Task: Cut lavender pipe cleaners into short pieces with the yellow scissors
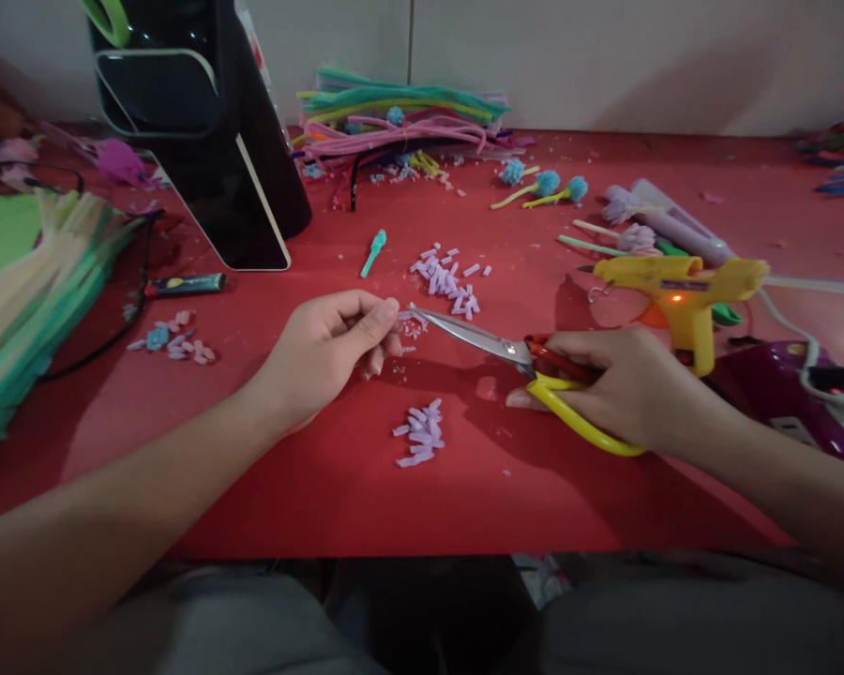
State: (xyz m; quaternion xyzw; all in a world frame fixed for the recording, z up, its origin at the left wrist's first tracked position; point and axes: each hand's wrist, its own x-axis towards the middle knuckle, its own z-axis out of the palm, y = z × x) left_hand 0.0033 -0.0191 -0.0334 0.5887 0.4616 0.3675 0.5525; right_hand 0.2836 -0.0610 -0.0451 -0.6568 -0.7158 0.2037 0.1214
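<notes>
"What has the right hand [619, 380] got?"

"From my remote screen, I see it grasping scissors [478, 339] by their red and yellow handles. The blades point left, their tips just beside the fingertips of the left hand [330, 347]."

"And that left one?"

"Thumb and forefinger are drawn together (a tiny pale speck shows near the blade tips), but I can't tell whether anything is pinched there."

"Where are the little lilac pieces?"

"In two heaps on the red table [309, 506]. The far heap [444, 277] lies beyond the blades; the near heap [420, 433] sits between the hands, closer to the table's front edge. Fine scraps [414, 330] are scattered below the blade tips."

"Anything near the right hand?"

"A yellow glue gun [675, 291] with an orange light glowing, just beyond it. Farther back I see blue pompoms [547, 182] on stems. Over on the left, a lighter [187, 285] lies by the foot of a black holder [246, 187]."
</notes>
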